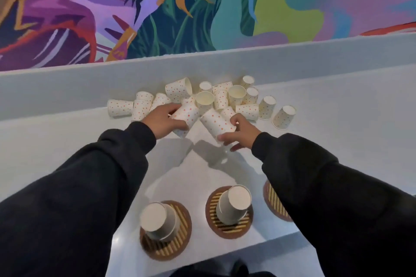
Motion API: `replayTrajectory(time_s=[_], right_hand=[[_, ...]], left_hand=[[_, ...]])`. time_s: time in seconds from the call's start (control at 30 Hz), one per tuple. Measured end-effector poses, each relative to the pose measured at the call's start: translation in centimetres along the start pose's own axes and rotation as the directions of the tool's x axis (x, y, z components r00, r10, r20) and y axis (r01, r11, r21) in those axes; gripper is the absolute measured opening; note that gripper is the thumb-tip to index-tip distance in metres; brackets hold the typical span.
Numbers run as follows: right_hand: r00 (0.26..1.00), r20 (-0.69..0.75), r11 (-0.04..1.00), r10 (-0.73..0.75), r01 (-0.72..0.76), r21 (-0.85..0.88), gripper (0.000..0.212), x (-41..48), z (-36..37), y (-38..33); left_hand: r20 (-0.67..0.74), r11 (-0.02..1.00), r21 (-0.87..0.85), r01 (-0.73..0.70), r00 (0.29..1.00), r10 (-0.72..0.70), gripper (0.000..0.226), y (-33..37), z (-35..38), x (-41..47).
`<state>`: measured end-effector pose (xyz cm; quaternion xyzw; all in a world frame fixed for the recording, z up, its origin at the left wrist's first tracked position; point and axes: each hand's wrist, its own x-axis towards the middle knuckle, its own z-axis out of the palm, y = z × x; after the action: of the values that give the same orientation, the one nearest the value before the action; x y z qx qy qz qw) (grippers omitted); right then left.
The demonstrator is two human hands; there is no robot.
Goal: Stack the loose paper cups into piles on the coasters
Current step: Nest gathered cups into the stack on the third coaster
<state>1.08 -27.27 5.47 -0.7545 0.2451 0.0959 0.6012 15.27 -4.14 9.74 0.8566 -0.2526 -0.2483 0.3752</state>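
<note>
I record my left hand (161,122), its grip curled round one dotted cup (186,116), and my right hand (242,135), its grip closed round a second cup (216,122). Both are at the near edge of the loose cups (236,96) lying along the table (337,126). The left coaster (177,245) and the middle coaster (234,231) each bear an upturned stack; the right coaster (273,203) is partly hidden by my sleeve.

The head-worn camera is looking forward and down, close over the pale grey counter (337,123), facing the multicoloured painted wall (225,7).
</note>
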Motion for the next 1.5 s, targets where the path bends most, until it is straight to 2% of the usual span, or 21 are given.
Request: replayTrajectory(time_s=[0.13,0.27,0.43,0.6,0.67,0.8,0.97,1.07,1.23,1.5], right_hand=[[0.997,0.071,0.936,-0.041,0.014,0.351,0.054,-3.0,-1.7,-1.1],[0.984,0.053,0.886,-0.170,0.129,0.446,0.055,-6.2,-3.3,-1.3],[0.959,-0.035,0.900,-0.282,0.277,0.336,0.055,-9.9,-4.9,-1.6],[0.920,-0.006,0.913,-0.392,0.390,0.124,0.064,-11.8,-5.0,-1.1],[0.903,0.028,0.901,-0.428,0.424,0.093,0.068,-12.3,-4.3,-0.7],[0.861,0.056,0.863,-0.506,0.505,0.029,0.065,-12.7,-2.4,0.8],[0.879,0.094,0.879,-0.468,0.474,-0.056,0.070,-13.0,-0.7,3.8],[0.888,0.120,0.879,-0.443,0.457,-0.139,0.065,-13.1,-0.1,5.8],[0.917,0.112,0.910,-0.384,0.396,-0.121,0.059,-13.4,0.6,8.1],[0.905,0.205,0.859,-0.373,0.421,-0.293,0.065,-13.5,1.0,10.7]], left_hand=[[-0.058,0.999,-0.019,-0.046,0.997,0.045,0.067,4.8,-0.3,-3.8],[-0.071,0.997,-0.009,-0.078,0.995,0.077,0.082,9.4,2.1,-7.9],[-0.208,0.994,-0.020,-0.107,0.973,0.101,0.071,11.1,7.2,-13.2],[-0.355,0.989,-0.118,-0.085,0.934,0.038,0.075,9.1,12.9,-17.1],[-0.381,0.988,-0.147,-0.055,0.925,-0.005,0.075,8.0,14.9,-18.0],[-0.393,0.982,-0.186,-0.019,0.918,-0.057,0.074,5.8,17.9,-18.6],[-0.355,0.991,-0.131,-0.002,0.934,-0.045,0.073,3.4,20.4,-18.2],[-0.353,0.990,-0.141,-0.008,0.935,-0.043,0.075,2.3,21.5,-18.1],[-0.356,0.981,-0.196,0.000,0.932,-0.071,0.073,1.3,22.4,-17.9],[-0.367,0.986,-0.166,-0.024,0.929,-0.039,0.085,0.3,23.2,-18.2]])
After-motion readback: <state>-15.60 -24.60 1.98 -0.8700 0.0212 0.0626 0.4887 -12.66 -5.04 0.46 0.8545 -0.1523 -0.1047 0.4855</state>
